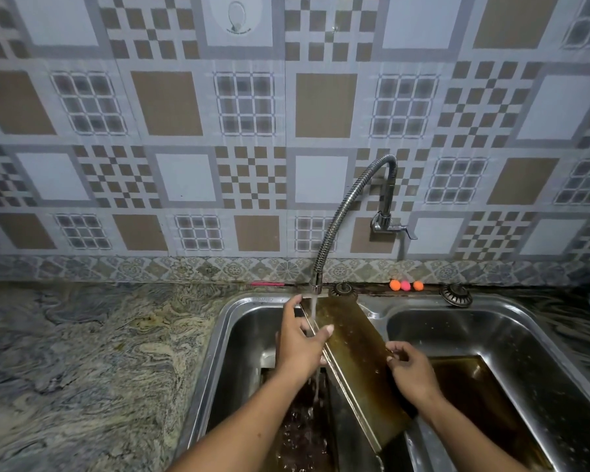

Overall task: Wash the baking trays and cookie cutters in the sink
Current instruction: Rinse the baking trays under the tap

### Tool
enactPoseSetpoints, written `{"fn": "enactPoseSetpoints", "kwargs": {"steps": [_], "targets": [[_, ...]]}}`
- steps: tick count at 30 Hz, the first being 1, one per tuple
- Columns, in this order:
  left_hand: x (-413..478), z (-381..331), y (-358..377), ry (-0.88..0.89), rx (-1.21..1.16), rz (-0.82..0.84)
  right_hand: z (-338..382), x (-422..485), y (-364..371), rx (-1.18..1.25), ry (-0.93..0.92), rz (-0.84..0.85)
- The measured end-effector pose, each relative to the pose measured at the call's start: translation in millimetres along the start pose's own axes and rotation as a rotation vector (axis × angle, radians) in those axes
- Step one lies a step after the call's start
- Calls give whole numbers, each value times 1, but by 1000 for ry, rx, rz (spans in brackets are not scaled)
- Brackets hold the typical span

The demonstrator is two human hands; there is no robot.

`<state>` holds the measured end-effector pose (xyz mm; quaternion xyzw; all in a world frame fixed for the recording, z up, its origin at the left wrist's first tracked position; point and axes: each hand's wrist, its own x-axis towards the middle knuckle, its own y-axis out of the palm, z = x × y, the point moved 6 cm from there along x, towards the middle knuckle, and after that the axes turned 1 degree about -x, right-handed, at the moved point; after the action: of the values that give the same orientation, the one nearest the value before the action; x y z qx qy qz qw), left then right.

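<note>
A brown-stained baking tray point(355, 356) stands tilted across the divider of the double steel sink point(218, 335). My left hand point(300, 342) grips its left rim under the running water. Fingers of my right hand point(411, 369) pinch its right edge. Another dark tray point(474, 396) lies flat in the right basin. A third dark tray point(297, 427) lies in the left basin, splashed by water. No cookie cutters are visible.
A flexible metal tap point(348, 212) arches from the tiled wall and pours into the left basin. Two drain plugs point(455, 294) and three small orange and pink balls point(405, 285) sit on the sink's back ledge. A marbled counter point(82, 352) spreads to the left.
</note>
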<state>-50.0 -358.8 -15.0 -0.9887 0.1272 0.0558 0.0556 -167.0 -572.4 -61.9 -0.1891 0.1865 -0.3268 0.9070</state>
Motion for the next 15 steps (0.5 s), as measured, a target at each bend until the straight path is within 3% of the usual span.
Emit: {"fn": "enactPoseSetpoints", "kwargs": {"steps": [8, 15], "targets": [[3, 1, -10, -55, 30, -26, 10, 5, 4, -13, -7, -29], [11, 21, -42, -117, 80, -132, 43, -5, 12, -130, -143, -49]]}}
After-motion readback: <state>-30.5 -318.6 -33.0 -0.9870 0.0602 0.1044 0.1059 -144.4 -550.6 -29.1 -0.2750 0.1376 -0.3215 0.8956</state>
